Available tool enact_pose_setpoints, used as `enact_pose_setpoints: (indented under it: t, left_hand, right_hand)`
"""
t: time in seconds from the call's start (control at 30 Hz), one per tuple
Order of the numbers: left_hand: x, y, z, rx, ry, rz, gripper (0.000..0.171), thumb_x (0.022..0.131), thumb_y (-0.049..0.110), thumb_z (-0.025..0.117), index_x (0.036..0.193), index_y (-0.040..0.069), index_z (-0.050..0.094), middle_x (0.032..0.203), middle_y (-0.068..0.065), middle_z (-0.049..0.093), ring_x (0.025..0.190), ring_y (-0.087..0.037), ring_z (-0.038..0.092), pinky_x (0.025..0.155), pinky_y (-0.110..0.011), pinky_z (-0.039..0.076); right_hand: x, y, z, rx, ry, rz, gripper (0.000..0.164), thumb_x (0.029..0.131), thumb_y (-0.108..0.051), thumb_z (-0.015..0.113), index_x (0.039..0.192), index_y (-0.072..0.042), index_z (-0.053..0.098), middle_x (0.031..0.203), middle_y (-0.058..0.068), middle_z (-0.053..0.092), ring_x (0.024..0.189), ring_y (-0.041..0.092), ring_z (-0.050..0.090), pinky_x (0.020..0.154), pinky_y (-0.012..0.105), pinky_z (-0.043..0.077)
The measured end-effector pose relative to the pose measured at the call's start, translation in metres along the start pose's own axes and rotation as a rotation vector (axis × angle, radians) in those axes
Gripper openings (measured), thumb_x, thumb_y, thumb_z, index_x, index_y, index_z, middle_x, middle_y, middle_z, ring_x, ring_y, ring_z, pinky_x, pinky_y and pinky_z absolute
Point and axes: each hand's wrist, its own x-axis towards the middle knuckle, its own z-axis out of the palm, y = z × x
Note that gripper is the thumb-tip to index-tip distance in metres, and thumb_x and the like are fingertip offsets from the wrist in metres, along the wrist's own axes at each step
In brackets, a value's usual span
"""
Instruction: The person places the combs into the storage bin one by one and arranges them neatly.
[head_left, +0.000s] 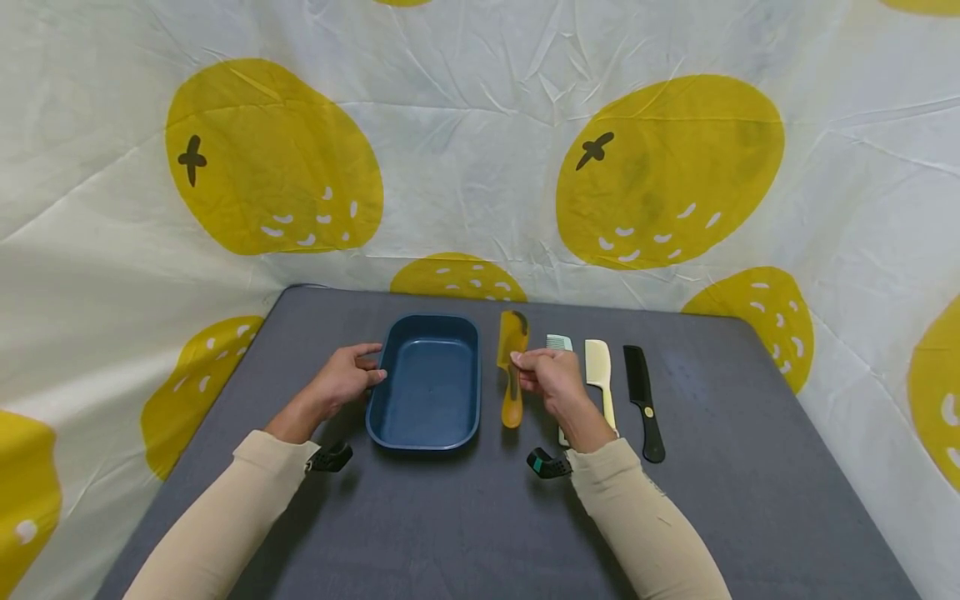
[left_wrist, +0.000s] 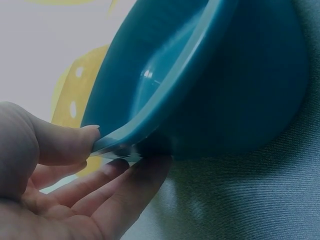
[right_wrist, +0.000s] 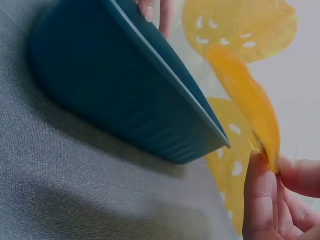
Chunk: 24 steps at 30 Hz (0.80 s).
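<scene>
A deep blue rectangular tray [head_left: 424, 383] stands on the table with nothing in it. At its left side my left hand [head_left: 341, 385] pinches the rim, the thumb on the edge and the fingers below, as the left wrist view shows. My right hand [head_left: 553, 379] holds an amber comb [head_left: 512, 410] between thumb and fingers, just right of the tray. In the right wrist view the comb's handle [right_wrist: 245, 95] is raised off the table, pointing toward the tray. Beneath the right hand lies a pale green comb [head_left: 559, 342], partly hidden.
Right of the pale green comb lie a cream comb [head_left: 597, 362] and a black comb [head_left: 639, 383], roughly side by side. A grey cloth [head_left: 465, 525] covers the table. Behind it hangs a white curtain [head_left: 465, 183] with yellow fruit shapes.
</scene>
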Motion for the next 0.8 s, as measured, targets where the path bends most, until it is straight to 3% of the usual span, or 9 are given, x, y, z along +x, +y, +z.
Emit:
enact_pose_setpoints:
  t: [0.6, 0.8]
  left_hand:
    - [0.000, 0.001, 0.000, -0.009, -0.005, 0.001, 0.063, 0.108, 0.011, 0.057, 0.165, 0.007, 0.030, 0.160, -0.034, 0.040, 0.143, -0.046, 0.050, 0.100, -0.052, 0.058]
    - [0.000, 0.002, 0.000, -0.012, -0.002, -0.002, 0.063, 0.108, 0.012, 0.057, 0.165, 0.007, 0.030, 0.160, -0.033, 0.040, 0.142, -0.046, 0.051, 0.099, -0.052, 0.058]
  right_hand:
    - [-0.007, -0.007, 0.005, -0.010, -0.032, 0.012, 0.018, 0.092, -0.010, 0.080, 0.102, 0.005, 0.078, 0.069, -0.002, 0.073, 0.057, 0.008, 0.065, 0.057, 0.021, 0.059]
    - [-0.008, -0.008, 0.011, 0.006, -0.040, 0.028, 0.014, 0.091, -0.008, 0.081, 0.097, 0.004, 0.078, 0.066, -0.002, 0.072, 0.054, 0.008, 0.063, 0.054, 0.021, 0.058]
